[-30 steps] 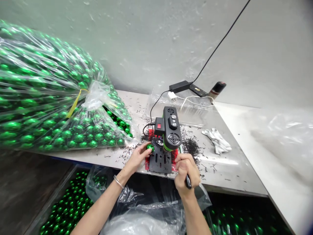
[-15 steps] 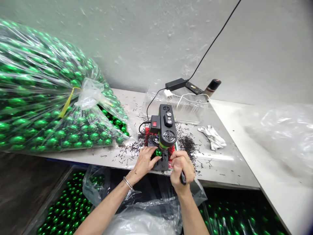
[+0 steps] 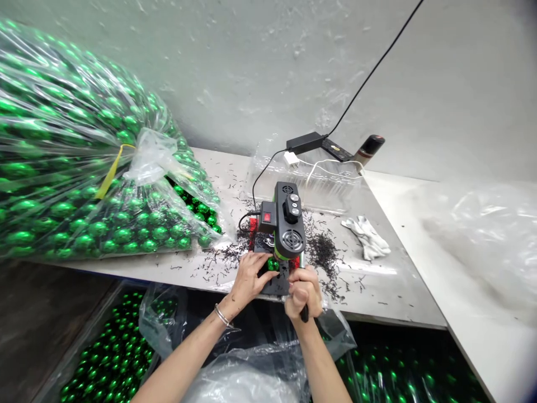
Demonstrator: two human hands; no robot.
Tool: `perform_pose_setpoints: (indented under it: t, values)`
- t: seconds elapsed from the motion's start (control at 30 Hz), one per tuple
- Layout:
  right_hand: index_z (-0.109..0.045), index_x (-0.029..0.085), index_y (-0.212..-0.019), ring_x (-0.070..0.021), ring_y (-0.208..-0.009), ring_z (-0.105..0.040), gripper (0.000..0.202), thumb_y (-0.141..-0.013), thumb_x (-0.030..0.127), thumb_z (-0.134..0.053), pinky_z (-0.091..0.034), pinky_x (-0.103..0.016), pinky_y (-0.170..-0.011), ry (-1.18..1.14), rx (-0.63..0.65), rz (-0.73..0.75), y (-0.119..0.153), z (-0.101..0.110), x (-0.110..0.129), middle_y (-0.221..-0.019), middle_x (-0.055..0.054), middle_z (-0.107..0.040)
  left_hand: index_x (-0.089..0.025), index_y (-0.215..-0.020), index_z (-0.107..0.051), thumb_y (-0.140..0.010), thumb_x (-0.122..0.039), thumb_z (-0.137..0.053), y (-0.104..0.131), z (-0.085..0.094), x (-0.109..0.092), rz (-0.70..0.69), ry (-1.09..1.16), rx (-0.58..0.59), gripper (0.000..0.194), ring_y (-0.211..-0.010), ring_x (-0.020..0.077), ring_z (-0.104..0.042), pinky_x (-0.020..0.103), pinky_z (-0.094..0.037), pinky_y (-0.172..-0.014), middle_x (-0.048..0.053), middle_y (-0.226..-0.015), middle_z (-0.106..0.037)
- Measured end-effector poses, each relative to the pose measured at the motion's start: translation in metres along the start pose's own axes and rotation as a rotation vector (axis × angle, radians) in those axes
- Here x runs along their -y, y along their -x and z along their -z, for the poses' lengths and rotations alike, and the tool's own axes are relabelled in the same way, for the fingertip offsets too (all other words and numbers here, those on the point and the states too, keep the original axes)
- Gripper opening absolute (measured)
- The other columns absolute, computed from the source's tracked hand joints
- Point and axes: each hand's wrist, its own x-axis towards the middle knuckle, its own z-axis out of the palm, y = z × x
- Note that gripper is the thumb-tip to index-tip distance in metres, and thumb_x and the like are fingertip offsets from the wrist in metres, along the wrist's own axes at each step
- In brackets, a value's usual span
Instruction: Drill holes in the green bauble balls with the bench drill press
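Note:
My left hand, with a silver bangle at the wrist, pinches a shiny green ball between thumb and fingers. The ball sits on the dark base plate of a small black bench drill press, right under its head. Whether the tool tip touches the ball is hidden by the head. My right hand is wrapped around the press's black lever handle, just right of the base. A red switch shows on the machine's left side.
A large tied plastic bag of green balls lies at left. Black shavings surround the press; a white glove lies to the right. Behind are a clear plastic tray, a power adapter and cords. Green balls fill bags below the table.
My right hand and the lever handle have moved left, closer to the press base. My left hand stays on the ball. The whole view has shifted slightly.

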Motion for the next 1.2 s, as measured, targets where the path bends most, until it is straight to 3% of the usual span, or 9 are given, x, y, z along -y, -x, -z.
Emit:
perform_pose_setpoints:
  t: [0.3, 0.47, 0.63, 0.77, 0.9, 0.97, 1.1, 1.17, 1.2]
  values:
    - [-0.045, 0.02, -0.069, -0.012, -0.065, -0.058, 0.033, -0.099, 0.025, -0.032, -0.048, -0.044, -0.087, -0.024, -0.027, -0.043, 0.01, -0.004, -0.006, -0.074, 0.002, -0.051, -0.02, -0.115, -0.066, -0.088, -0.041, -0.065, -0.002, 0.001, -0.002, 0.038, 0.042, 0.048, 0.034, -0.105, 0.0273, -0.064, 0.051, -0.044, -0.101, 0.011, -0.11, -0.071]
    - [-0.045, 0.02, -0.069, -0.0125, -0.069, -0.06, 0.03, -0.097, 0.023, -0.035, -0.049, -0.041, -0.085, 0.019, 0.067, 0.023, 0.009, -0.001, -0.006, -0.077, 0.001, -0.053, -0.019, -0.115, -0.067, -0.087, -0.038, -0.067, -0.003, 0.001, -0.003, 0.042, 0.065, 0.036, 0.033, -0.105, 0.0271, -0.064, 0.051, -0.043, -0.101, 0.011, -0.11, -0.072]
    - [-0.044, 0.02, -0.065, -0.0122, -0.064, -0.053, 0.031, -0.095, 0.015, -0.037, -0.044, -0.03, -0.064, -0.003, 0.038, -0.107, -0.028, 0.007, 0.017, -0.07, 0.001, -0.052, -0.019, -0.113, -0.067, -0.086, -0.036, -0.069, -0.006, 0.0, -0.002, 0.052, 0.08, 0.03, 0.032, -0.106, 0.0271, -0.064, 0.053, -0.041, -0.104, 0.011, -0.111, -0.072]
    - [-0.045, 0.02, -0.064, -0.0119, -0.062, -0.052, 0.032, -0.096, 0.017, -0.041, -0.04, -0.028, -0.059, -0.019, 0.054, -0.275, -0.066, 0.011, 0.039, -0.065, 0.002, -0.049, -0.018, -0.119, -0.064, -0.089, -0.035, -0.064, 0.012, 0.005, -0.009, 0.024, 0.071, 0.002, 0.033, -0.107, 0.0275, -0.063, 0.052, -0.045, -0.101, 0.012, -0.112, -0.07]
    - [-0.048, 0.02, -0.065, -0.0121, -0.062, -0.052, 0.031, -0.096, 0.016, -0.043, -0.039, -0.028, -0.059, -0.035, 0.062, -0.261, -0.072, 0.013, 0.043, -0.064, 0.001, -0.05, -0.017, -0.137, -0.051, -0.085, -0.047, -0.067, 0.045, 0.02, -0.018, -0.118, 0.013, 0.067, 0.062, -0.117, 0.0313, -0.058, 0.052, -0.043, -0.104, 0.017, -0.124, -0.064]
    - [-0.048, 0.02, -0.064, -0.0125, -0.063, -0.052, 0.031, -0.095, 0.015, -0.045, -0.038, -0.028, -0.058, -0.048, 0.049, -0.229, -0.066, 0.012, 0.04, -0.064, 0.001, -0.051, -0.014, -0.144, -0.043, -0.083, -0.053, -0.067, 0.048, 0.032, -0.016, -0.154, -0.04, 0.053, 0.076, -0.123, 0.034, -0.054, 0.053, -0.042, -0.105, 0.02, -0.132, -0.059]
    - [-0.048, 0.019, -0.062, -0.013, -0.063, -0.052, 0.032, -0.093, 0.014, -0.046, -0.037, -0.029, -0.057, -0.075, 0.026, -0.205, -0.057, 0.009, 0.034, -0.066, 0.0, -0.052, -0.018, -0.137, -0.051, -0.097, -0.027, -0.046, 0.001, 0.073, 0.01, -0.011, -0.233, -0.126, 0.041, -0.126, 0.0305, -0.051, 0.052, -0.036, -0.108, 0.017, -0.132, -0.06]
    - [-0.048, 0.02, -0.061, -0.0131, -0.062, -0.052, 0.032, -0.093, 0.014, -0.046, -0.037, -0.029, -0.056, -0.073, 0.018, -0.2, -0.056, 0.009, 0.033, -0.065, 0.0, -0.052, -0.017, -0.125, -0.061, -0.095, -0.014, -0.039, -0.037, 0.096, 0.03, 0.118, -0.386, -0.076, 0.037, -0.12, 0.0302, -0.054, 0.051, -0.037, -0.105, 0.017, -0.124, -0.064]
    - [-0.047, 0.02, -0.061, -0.0132, -0.062, -0.052, 0.032, -0.093, 0.014, -0.046, -0.037, -0.029, -0.056, -0.07, 0.019, -0.195, -0.056, 0.009, 0.033, -0.065, 0.0, -0.051, -0.015, -0.117, -0.065, -0.093, -0.011, -0.04, -0.055, 0.106, 0.04, 0.178, -0.474, 0.033, 0.035, -0.115, 0.0316, -0.057, 0.05, -0.04, -0.1, 0.018, -0.118, -0.066]
